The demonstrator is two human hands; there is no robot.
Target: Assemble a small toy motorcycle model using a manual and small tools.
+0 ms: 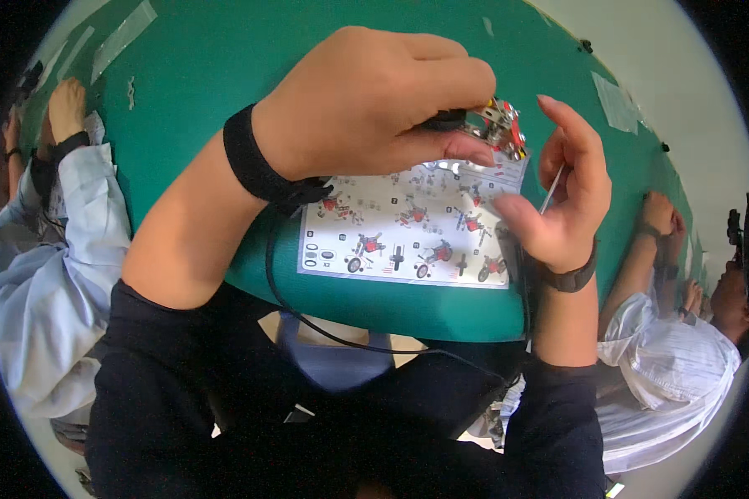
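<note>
My left hand [383,104] is closed around a small model motorcycle [501,125] of silver metal and red pieces. A black round part of it, perhaps a wheel, shows under the fingers; the rest is hidden by the hand. Just to the right, my right hand [576,187] is curled with thumb and forefinger apart. Across its palm lies a thin pale metal rod [552,190], held by the other fingers; its ends are hidden, so its kind is unclear. Beneath both hands, a printed assembly sheet [408,241] with motorcycle drawings lies on the green table.
The green table [216,50] curves round in front of me. Clear plastic bags [125,37] lie far left, another bag [616,102] far right. A small metal piece [131,93] is at left. A black cable [333,337] hangs before me. People sit on both sides.
</note>
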